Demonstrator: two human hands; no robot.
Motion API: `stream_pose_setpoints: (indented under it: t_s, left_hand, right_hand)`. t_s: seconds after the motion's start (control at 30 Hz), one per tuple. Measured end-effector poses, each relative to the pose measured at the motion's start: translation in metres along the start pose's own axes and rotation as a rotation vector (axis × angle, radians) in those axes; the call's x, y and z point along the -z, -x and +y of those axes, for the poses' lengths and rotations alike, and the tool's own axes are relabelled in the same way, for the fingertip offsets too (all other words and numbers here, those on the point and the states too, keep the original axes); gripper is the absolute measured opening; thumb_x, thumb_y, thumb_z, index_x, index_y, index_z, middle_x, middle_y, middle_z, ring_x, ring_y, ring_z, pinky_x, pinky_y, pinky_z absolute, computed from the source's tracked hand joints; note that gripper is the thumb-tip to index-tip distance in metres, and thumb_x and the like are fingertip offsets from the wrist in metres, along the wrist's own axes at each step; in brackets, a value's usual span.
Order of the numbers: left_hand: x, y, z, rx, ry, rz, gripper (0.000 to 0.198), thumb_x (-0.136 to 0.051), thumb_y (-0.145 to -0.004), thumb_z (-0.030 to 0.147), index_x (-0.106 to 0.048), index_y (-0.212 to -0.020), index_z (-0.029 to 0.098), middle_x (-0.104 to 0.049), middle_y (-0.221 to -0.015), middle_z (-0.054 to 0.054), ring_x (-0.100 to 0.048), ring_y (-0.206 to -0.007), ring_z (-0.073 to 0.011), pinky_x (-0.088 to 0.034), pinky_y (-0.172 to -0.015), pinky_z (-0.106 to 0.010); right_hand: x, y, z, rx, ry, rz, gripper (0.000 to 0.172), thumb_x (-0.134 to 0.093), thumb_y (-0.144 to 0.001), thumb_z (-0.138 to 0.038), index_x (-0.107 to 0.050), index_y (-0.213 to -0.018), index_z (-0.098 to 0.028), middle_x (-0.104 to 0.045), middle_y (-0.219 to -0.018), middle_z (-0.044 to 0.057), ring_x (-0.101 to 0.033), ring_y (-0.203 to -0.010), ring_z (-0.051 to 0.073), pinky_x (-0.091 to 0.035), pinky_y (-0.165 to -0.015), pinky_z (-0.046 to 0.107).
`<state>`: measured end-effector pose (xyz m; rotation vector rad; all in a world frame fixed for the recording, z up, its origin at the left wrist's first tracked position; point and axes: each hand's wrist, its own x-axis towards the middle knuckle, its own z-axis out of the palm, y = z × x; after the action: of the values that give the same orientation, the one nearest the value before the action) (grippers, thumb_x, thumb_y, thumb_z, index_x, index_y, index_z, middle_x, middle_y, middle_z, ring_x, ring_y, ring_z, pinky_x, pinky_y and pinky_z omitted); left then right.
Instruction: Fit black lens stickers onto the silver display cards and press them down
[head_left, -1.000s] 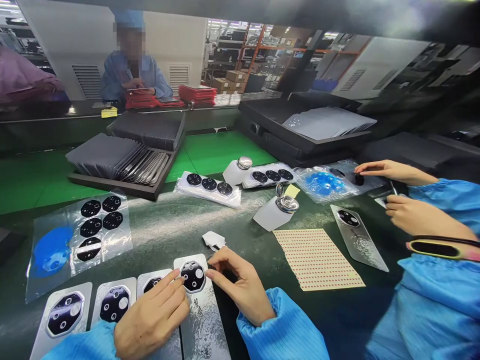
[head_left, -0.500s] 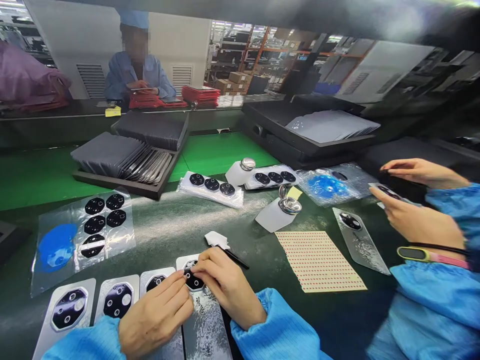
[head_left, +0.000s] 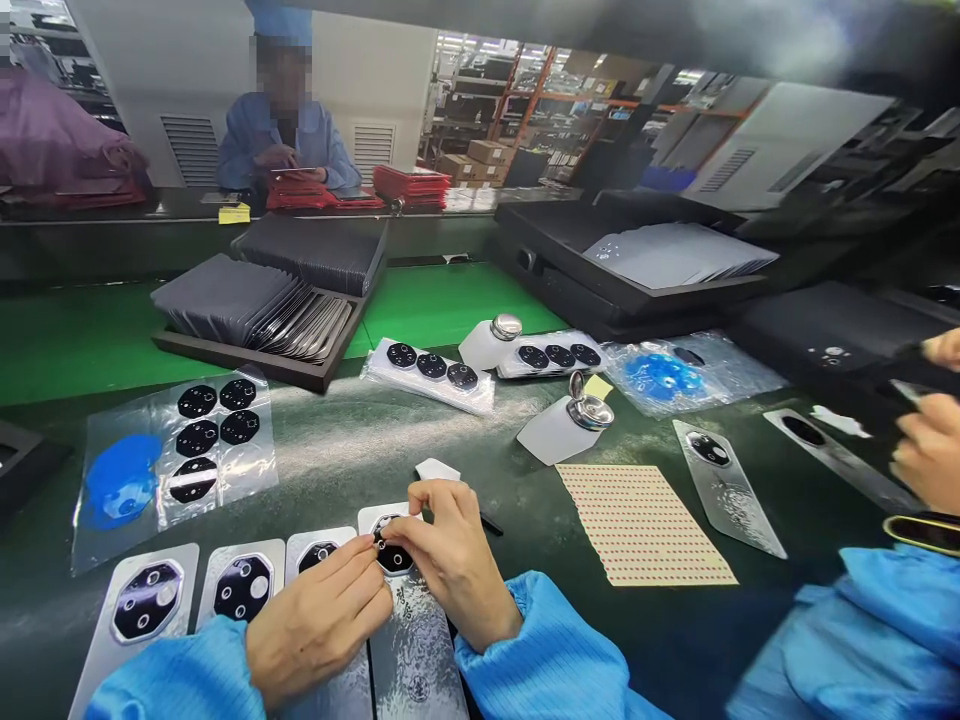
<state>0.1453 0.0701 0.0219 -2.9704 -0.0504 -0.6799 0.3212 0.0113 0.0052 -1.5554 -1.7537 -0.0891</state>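
My left hand point(head_left: 315, 625) and right hand point(head_left: 454, 570) meet over a black octagonal lens piece point(head_left: 395, 560), which lies on a silver plate point(head_left: 416, 640). Left fingertips touch the piece's left edge. My right fingers pinch a thin black tool, its end point(head_left: 491, 523) showing beyond the hand, and its tip seems to reach the piece, though fingers partly hide it. A white scrap point(head_left: 437, 470) lies just above my right hand. Further silver plates with black lens pieces point(head_left: 241, 590) stand in a row to the left.
A co-worker's hands point(head_left: 930, 450) work at the right edge beside a silver plate point(head_left: 825, 450). On the bench are film sheets of black discs point(head_left: 196, 430), dispenser bottles point(head_left: 570, 425), a red-dotted sticker sheet point(head_left: 641, 525), and a tray of stacked plates point(head_left: 255, 325).
My right hand has closed in over the lens piece, hiding more of it and the black tool. The co-worker's hands have moved right, and another silver plate now lies on the bench.
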Motion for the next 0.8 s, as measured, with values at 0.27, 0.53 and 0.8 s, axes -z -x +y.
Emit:
stream_pose_setpoints:
  t_s: [0.27, 0.53, 0.8]
  left_hand:
    - [0.0015, -0.0017, 0.0012, 0.007, -0.004, 0.0, 0.03, -0.03, -0.092, 0.0, -0.058, -0.086, 0.011, -0.062, -0.083, -0.005, -0.065, -0.087, -0.0163, -0.048, -0.104, -0.036]
    - [-0.0001, 0.0011, 0.0015, 0.012, -0.024, 0.003, 0.03, -0.031, -0.093, 0.0, -0.057, -0.083, 0.011, -0.062, -0.082, -0.005, -0.066, -0.087, -0.0171, -0.048, -0.103, -0.036]
    - [0.0009, 0.0003, 0.0004, 0.014, -0.023, 0.01, 0.031, -0.029, -0.094, 0.001, -0.057, -0.085, 0.012, -0.062, -0.083, -0.005, -0.065, -0.089, -0.0165, -0.047, -0.104, -0.037]
  right_hand:
    - [0.0011, -0.0014, -0.0021, 0.012, 0.016, -0.018, 0.016, -0.059, -0.09, -0.012, -0.067, -0.081, -0.023, -0.053, -0.088, 0.003, -0.046, -0.088, 0.018, -0.034, -0.077, 0.032]
    - [0.001, -0.0031, -0.0037, 0.062, 0.047, 0.005, 0.021, -0.052, -0.094, -0.013, -0.066, -0.082, -0.021, -0.053, -0.087, 0.003, -0.045, -0.088, 0.017, -0.031, -0.076, 0.032]
    - [0.0013, -0.0011, -0.0029, 0.078, 0.112, -0.019, 0.02, -0.054, -0.094, -0.013, -0.067, -0.083, -0.023, -0.055, -0.086, 0.002, -0.045, -0.087, 0.017, -0.032, -0.077, 0.031]
